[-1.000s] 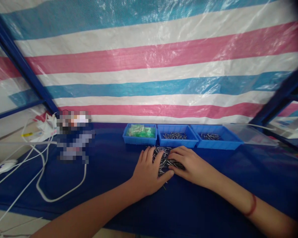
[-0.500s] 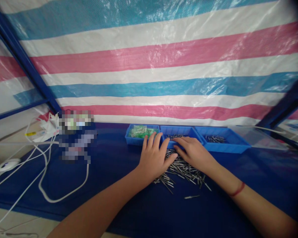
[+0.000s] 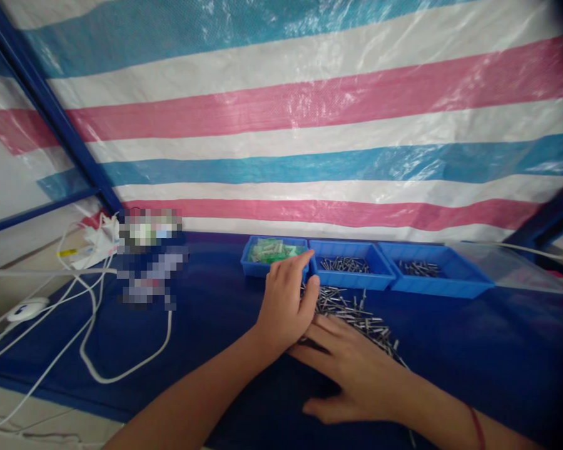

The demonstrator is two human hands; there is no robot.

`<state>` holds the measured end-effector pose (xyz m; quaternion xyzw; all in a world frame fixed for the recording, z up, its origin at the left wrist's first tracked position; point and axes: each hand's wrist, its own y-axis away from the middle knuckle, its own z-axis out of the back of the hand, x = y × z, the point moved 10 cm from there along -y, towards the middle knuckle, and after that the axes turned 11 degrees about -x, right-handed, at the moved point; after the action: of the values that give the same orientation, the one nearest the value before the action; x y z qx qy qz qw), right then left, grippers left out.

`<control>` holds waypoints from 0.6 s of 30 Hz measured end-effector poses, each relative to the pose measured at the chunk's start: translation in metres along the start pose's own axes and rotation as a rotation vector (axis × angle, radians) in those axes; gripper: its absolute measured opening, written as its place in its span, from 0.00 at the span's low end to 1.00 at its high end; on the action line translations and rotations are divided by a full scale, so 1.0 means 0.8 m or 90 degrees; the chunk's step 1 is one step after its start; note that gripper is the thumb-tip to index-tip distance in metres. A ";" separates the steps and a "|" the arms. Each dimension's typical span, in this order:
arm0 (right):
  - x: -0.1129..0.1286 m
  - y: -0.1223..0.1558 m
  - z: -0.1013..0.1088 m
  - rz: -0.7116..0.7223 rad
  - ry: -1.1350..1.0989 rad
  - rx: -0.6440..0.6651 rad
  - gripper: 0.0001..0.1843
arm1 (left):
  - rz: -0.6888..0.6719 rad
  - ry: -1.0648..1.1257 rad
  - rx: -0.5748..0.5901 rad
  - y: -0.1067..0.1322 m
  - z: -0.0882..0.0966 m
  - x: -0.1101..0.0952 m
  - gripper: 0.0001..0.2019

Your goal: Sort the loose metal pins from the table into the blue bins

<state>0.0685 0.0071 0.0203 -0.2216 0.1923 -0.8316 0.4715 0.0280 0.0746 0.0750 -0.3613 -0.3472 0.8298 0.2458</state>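
A loose pile of small metal pins (image 3: 354,312) lies on the dark blue table cloth (image 3: 206,325). My left hand (image 3: 286,303) stands on edge against the pile's left side, fingers together and stretched toward the bins. My right hand (image 3: 351,369) lies flat and open at the pile's near side, fingers pointing left and touching the left hand's heel. Neither hand holds anything. Behind the pile stand three blue bins: the left bin (image 3: 251,265) holds green parts, the middle bin (image 3: 373,279) and the right bin (image 3: 450,287) hold metal pins.
White cables (image 3: 122,369) loop over the table's left part, near a white puck-like device (image 3: 27,309) and a blurred object (image 3: 150,259). A striped plastic tarp (image 3: 309,112) forms the back wall. Blue frame bars (image 3: 56,119) stand at both sides. A clear plastic sheet (image 3: 516,265) lies right of the bins.
My right hand has drawn back from the middle bin to the pile's near side. My left hand has turned onto its edge. The pins are pushed closer together.
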 end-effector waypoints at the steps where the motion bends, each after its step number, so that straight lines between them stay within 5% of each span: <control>1: 0.003 0.000 -0.002 0.011 0.001 -0.010 0.23 | -0.015 0.025 -0.002 0.001 0.002 -0.005 0.17; 6: -0.032 0.006 0.050 -0.047 0.018 -0.239 0.09 | -0.263 0.136 0.036 0.032 0.004 -0.086 0.11; 10: -0.079 0.016 0.098 -0.148 0.012 -0.387 0.08 | -0.483 0.146 0.274 0.102 -0.044 -0.152 0.14; 13: -0.091 0.018 0.113 -0.148 0.037 -0.419 0.06 | -0.541 0.101 0.335 0.134 -0.067 -0.160 0.18; 18: -0.091 0.019 0.112 -0.128 0.050 -0.403 0.06 | -0.539 0.067 0.364 0.143 -0.077 -0.149 0.15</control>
<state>0.1617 0.0533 0.0724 -0.3427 0.4363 -0.7810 0.2867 0.1313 -0.0523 0.0094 -0.1487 -0.2096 0.7001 0.6662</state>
